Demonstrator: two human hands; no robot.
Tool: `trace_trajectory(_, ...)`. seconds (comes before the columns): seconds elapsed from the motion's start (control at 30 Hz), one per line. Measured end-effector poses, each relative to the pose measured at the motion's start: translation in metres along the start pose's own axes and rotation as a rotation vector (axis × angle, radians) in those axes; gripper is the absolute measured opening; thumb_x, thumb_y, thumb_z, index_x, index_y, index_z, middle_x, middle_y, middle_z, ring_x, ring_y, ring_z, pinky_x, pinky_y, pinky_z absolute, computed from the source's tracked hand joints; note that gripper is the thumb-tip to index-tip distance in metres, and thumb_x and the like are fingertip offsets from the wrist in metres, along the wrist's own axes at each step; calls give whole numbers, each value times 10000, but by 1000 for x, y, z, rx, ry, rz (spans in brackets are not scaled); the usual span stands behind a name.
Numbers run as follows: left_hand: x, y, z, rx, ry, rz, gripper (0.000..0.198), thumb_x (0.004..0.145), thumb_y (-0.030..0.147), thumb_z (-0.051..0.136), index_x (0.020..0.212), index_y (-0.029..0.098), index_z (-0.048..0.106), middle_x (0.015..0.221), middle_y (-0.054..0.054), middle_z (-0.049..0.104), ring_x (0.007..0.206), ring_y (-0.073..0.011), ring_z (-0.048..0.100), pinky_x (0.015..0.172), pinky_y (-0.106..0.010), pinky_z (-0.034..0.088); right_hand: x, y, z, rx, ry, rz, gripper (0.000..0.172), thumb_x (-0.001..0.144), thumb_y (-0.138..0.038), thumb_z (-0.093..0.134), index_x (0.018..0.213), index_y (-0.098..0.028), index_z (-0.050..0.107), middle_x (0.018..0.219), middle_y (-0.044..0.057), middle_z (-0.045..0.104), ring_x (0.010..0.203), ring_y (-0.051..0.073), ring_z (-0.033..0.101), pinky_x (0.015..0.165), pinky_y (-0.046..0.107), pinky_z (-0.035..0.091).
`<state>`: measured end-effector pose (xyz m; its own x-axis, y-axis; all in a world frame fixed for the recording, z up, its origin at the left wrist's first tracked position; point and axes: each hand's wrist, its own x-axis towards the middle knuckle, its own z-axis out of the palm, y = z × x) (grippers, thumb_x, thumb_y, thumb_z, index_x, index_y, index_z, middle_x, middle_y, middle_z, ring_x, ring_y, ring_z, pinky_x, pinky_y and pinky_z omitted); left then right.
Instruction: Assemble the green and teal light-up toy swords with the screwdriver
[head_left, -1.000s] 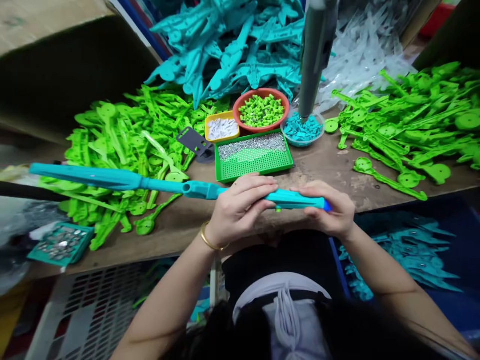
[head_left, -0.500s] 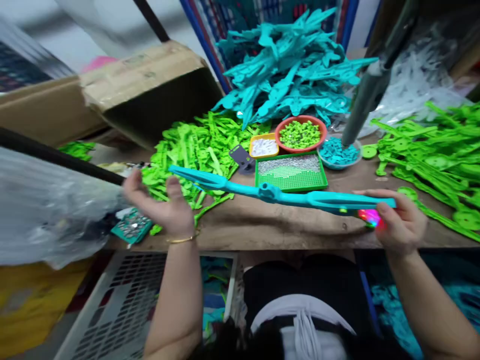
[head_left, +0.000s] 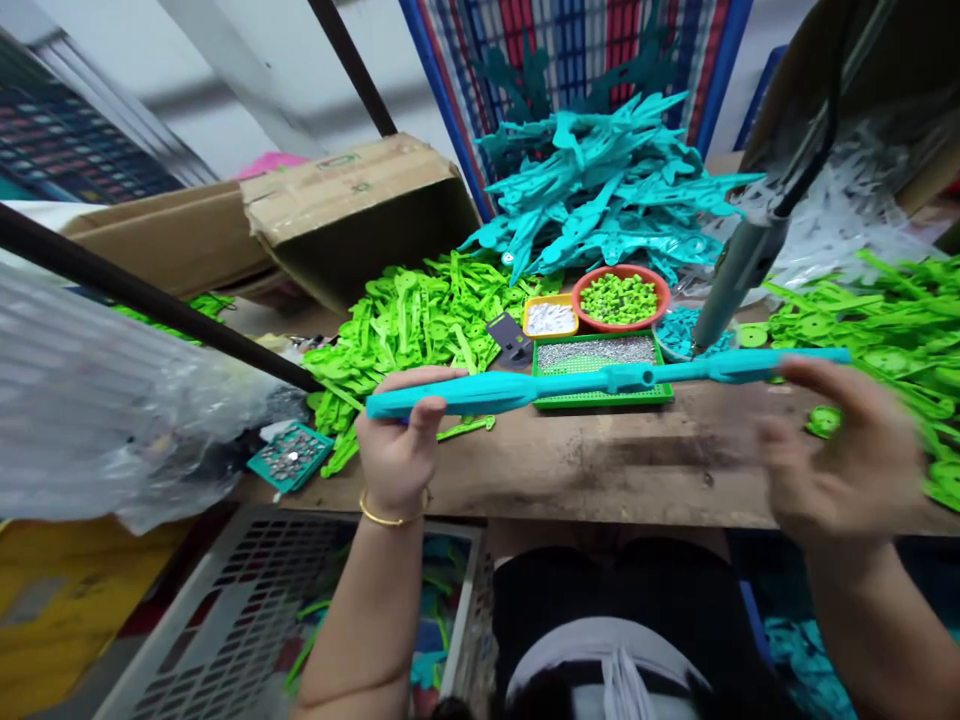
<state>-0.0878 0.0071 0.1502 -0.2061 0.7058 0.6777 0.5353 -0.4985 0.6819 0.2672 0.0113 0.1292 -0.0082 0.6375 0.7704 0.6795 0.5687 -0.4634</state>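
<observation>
My left hand (head_left: 399, 446) is closed around the thick end of a long teal plastic toy (head_left: 600, 381), holding it level above the wooden bench (head_left: 600, 465). My right hand (head_left: 844, 455) is blurred, fingers spread, just below the toy's thin end and apart from it. Behind the toy sit a green tray of small silver parts (head_left: 600, 357), a yellow dish (head_left: 550, 317), an orange bowl of green pieces (head_left: 620, 297) and a clear bowl of teal pieces (head_left: 679, 335).
Heaps of green plastic parts (head_left: 416, 315) lie left and right, a teal heap (head_left: 600, 205) at the back. A hanging grey driver (head_left: 739, 275) points at the clear bowl. A cardboard box (head_left: 352, 215), a plastic bag (head_left: 97, 400) and a grey crate (head_left: 225, 620) are at left.
The toy passed from my right hand to my left: the left hand, open before, now grips its thick end, and the right hand has let go. The view tilted upward.
</observation>
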Motion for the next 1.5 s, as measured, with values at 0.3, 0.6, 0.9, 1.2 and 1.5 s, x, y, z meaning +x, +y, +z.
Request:
trace_trajectory(0.3,-35,48,8,-14,-197,-52,350,851,474,637,1060,198,685,1041,-65,725,989,-198,678,869,-306,547,23,-81,73,401,-395,-382,494,898,-346,588,1352,-179,485,1307,137,613,1231,245,565,1022,452,481)
trace_trajectory(0.6,-49,36,2,47,-237,-113,483,762,550,705,1083,191,664,1037,-73,718,957,-209,670,857,-330,538,21,-93,103,684,-335,-312,209,875,-226,633,1072,-160,649,1023,82,742,961,168,692,849,312,557)
trace_trajectory(0.9,-63,-7,-14,38,-531,-248,432,854,541,572,639,182,680,561,-6,650,513,-132,575,527,-256,480,38,-93,101,443,-670,-404,455,915,-453,538,1285,-189,540,1172,103,678,1015,206,660,812,336,550)
trace_trajectory(1.2,-48,1,-41,186,-812,-193,266,847,425,640,1031,248,713,899,-10,760,783,-189,705,713,-276,538,12,-90,120,346,-676,-505,396,943,-405,500,1290,-226,566,1124,80,687,943,177,659,735,279,531)
trace_trajectory(1.5,-67,-49,-51,-6,-880,-371,591,849,670,485,1090,162,669,1030,-103,714,943,-233,670,857,-349,525,-10,-70,118,79,-866,-545,580,875,-436,589,1362,-142,478,1031,136,680,840,249,662,645,349,527)
